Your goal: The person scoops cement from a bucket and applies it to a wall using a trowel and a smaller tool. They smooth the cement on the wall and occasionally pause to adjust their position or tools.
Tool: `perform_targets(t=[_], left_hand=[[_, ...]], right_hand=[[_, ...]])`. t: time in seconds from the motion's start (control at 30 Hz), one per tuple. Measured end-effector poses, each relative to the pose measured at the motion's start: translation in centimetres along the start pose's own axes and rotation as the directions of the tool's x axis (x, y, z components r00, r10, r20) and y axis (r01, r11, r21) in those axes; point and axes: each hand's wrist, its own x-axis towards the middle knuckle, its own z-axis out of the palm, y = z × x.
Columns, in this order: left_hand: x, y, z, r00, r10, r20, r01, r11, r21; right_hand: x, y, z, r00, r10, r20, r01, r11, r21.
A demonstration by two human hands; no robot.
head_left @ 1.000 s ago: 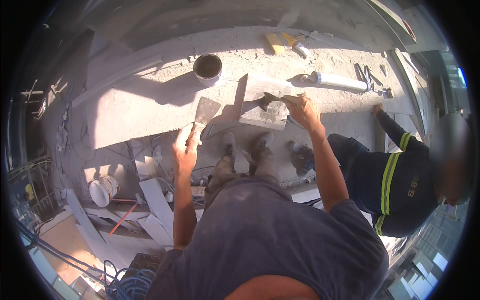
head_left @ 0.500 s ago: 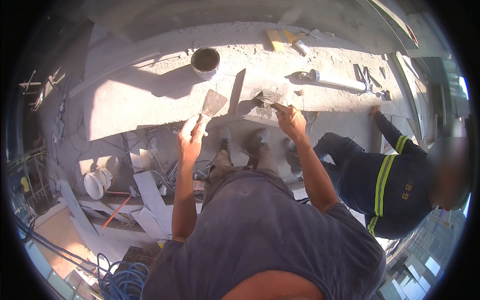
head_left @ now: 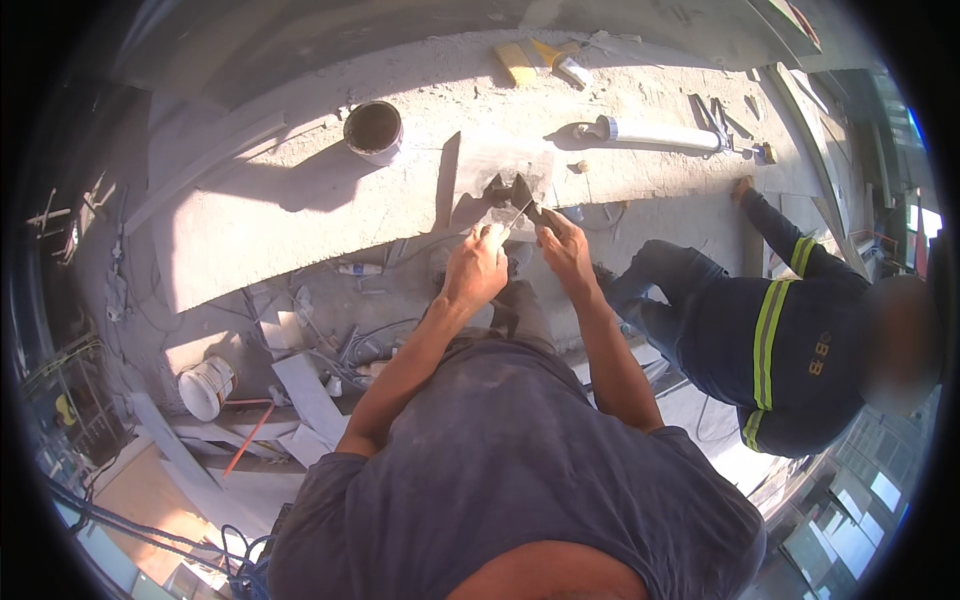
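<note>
My left hand (head_left: 477, 265) is closed around a putty knife, its blade partly hidden and angled toward the other tool. Across from it, my right hand (head_left: 567, 250) grips a second scraper (head_left: 533, 208) by the handle. The two blades meet or overlap just above the pale board (head_left: 535, 160); whether they touch I cannot tell. Dark grey paste is smeared on that board, which lies on the concrete ledge. Left of it stands an open tin (head_left: 375, 132) with dark contents.
On the dusty ledge (head_left: 240, 215) lie wide brushes (head_left: 516, 64) and a caulking gun (head_left: 665, 134). A co-worker (head_left: 740, 340) in a dark top with reflective stripes crouches at my right, one hand on the ledge. Below left are a white bucket (head_left: 207, 388), boards and cables.
My left hand has moved right with its putty knife, up to the scraper in my right hand. The right hand has shifted slightly left in view and turned its tool.
</note>
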Motion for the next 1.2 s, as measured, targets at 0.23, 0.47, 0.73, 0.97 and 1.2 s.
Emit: perform_targets(t=[0.23, 0.47, 0.73, 0.97, 1.2], left_hand=[[2.4, -1.6, 2.0, 0.986, -0.113, -0.124, 0.117, 0.993, 0.025], [3.5, -1.2, -1.7, 0.993, -0.109, -0.052, 0.112, 0.992, 0.061], [2.9, -3.3, -2.2, 0.995, 0.037, 0.091, -0.068, 0.929, 0.363], [0.9, -1.8, -3.7, 0.933, 0.345, 0.101, -0.359, 0.872, 0.333], [-2.7, -4.9, -6.9, 0.968, 0.136, -0.213, -0.095, 0.976, 0.194]], right_hand=[[-1.8, -3.1, 3.0, 0.987, -0.155, -0.041, 0.145, 0.973, -0.182], [-3.7, -3.6, 1.3, 0.961, -0.253, -0.114, 0.190, 0.900, -0.392], [-3.7, -7.7, -2.6, 0.953, -0.298, 0.052, 0.245, 0.657, -0.713], [2.5, -9.0, -0.5, 0.951, -0.255, 0.177, 0.295, 0.572, -0.765], [4.3, 4.9, -3.3, 0.998, -0.054, -0.029, 0.049, 0.986, -0.162]])
